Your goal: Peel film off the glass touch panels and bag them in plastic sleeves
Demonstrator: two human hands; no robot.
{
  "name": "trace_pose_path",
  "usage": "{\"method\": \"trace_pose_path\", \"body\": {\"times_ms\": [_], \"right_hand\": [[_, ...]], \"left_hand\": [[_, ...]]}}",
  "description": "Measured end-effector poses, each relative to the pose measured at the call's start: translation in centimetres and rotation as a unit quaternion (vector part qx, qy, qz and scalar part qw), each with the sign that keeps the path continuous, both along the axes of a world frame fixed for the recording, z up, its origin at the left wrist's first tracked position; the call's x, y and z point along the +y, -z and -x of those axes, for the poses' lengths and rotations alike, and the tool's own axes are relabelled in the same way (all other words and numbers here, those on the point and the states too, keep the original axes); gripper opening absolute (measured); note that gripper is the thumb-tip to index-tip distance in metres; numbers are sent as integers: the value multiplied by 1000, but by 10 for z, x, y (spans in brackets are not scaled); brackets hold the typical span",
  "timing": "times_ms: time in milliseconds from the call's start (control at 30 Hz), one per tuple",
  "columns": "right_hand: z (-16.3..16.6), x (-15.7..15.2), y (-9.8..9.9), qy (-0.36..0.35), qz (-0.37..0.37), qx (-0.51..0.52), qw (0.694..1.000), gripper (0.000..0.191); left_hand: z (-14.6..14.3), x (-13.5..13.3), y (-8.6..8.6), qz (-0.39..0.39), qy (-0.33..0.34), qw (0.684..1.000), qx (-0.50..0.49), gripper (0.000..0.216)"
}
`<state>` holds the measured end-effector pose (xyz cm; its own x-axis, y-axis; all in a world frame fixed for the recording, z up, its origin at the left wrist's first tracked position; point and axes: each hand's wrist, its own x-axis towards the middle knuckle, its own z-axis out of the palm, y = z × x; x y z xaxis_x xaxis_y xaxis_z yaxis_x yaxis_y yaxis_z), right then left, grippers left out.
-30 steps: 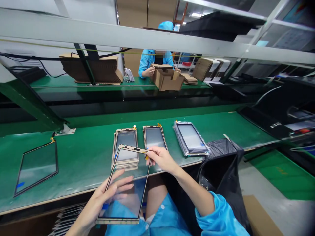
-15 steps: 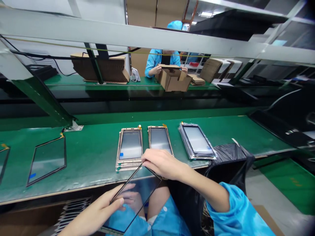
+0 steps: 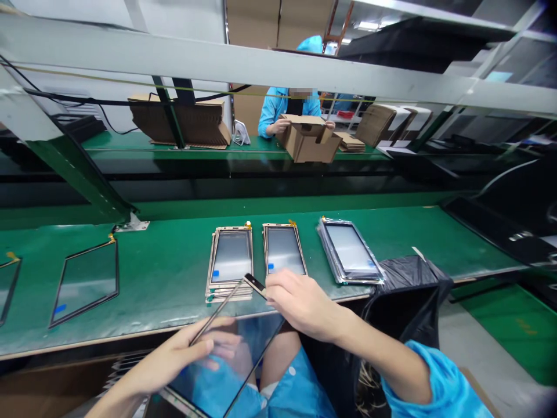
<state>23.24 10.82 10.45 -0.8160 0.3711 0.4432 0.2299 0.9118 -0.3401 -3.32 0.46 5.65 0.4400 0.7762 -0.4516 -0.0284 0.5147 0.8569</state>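
A clear glass touch panel [image 3: 256, 328] with a thin black border is tilted over my lap, just off the bench's front edge. My left hand [image 3: 185, 351] grips its left side, the thumb on top and the fingers showing through the glass. Closed at the top right edge is my right hand [image 3: 300, 302], its fingers pinching the border near a black corner strip. Beyond the hands lie two stacks of framed screens, a left stack [image 3: 232, 255] and a middle stack [image 3: 284, 249], both with blue tabs. A third stack in clear film [image 3: 351, 249] lies to the right.
Two more bordered panels, one whole [image 3: 87, 278] and one cut by the view [image 3: 7, 284], lie on the green bench [image 3: 165, 267]. A black bag [image 3: 404, 290] hangs at right. Across the bench, a person in blue [image 3: 272, 107] holds a cardboard box [image 3: 313, 145]. A post [image 3: 82, 168] stands left.
My right hand has shifted right and slightly down along the panel's top edge, uncovering the black corner. The panel and my left hand have moved slightly left. The person opposite has moved the box flap.
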Motion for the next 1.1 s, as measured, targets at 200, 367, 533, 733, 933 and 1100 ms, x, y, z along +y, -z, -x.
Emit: {"method": "trace_pose_path", "body": {"times_ms": [200, 367, 533, 733, 933, 1100], "right_hand": [[-56, -8, -16, 34, 443, 273, 853, 14], [-47, 13, -5, 183, 289, 267, 901, 10], [4, 14, 4, 52, 72, 28, 996, 13], [18, 13, -6, 5, -32, -136, 990, 12], [17, 13, -6, 2, -75, -182, 980, 15], [-10, -7, -16, -16, -5, -69, 998, 25]], "left_hand": [[25, 15, 8, 32, -62, 997, -23, 54], [15, 10, 0, -4, -18, 1000, 22, 49], [-7, 0, -11, -51, 29, 995, 84, 46], [-8, -7, -12, -91, 48, 983, 152, 50], [-7, -9, -5, -118, 44, 968, 217, 48], [-5, 17, -9, -30, -52, 998, 33, 47]]}}
